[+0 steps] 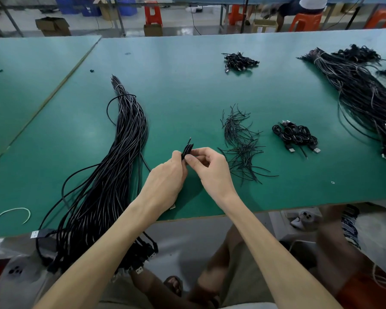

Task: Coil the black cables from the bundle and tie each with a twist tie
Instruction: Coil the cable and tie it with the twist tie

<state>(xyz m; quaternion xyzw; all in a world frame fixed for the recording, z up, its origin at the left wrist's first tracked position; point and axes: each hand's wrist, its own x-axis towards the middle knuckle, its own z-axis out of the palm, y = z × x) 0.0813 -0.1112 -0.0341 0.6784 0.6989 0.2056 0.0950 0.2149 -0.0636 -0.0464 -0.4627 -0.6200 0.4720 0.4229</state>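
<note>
A small coil of black cable (187, 149) sticks up between my two hands above the green table (187, 85). My left hand (165, 179) grips the coil from the left, and my right hand (210, 168) pinches it from the right with thumb and forefinger. A long bundle of black cables (112, 175) lies to the left, tied near its far end, its plug ends hanging over the front edge. A loose heap of black twist ties (241, 143) lies just right of my hands. Coiled, tied cables (295, 134) sit further right.
Another small heap of coiled cables (240, 61) lies at the back centre. A second big cable bundle (361, 90) runs along the right side. A white tie loop (11, 214) lies at the front left. Stools, boxes and a seated person are beyond the table.
</note>
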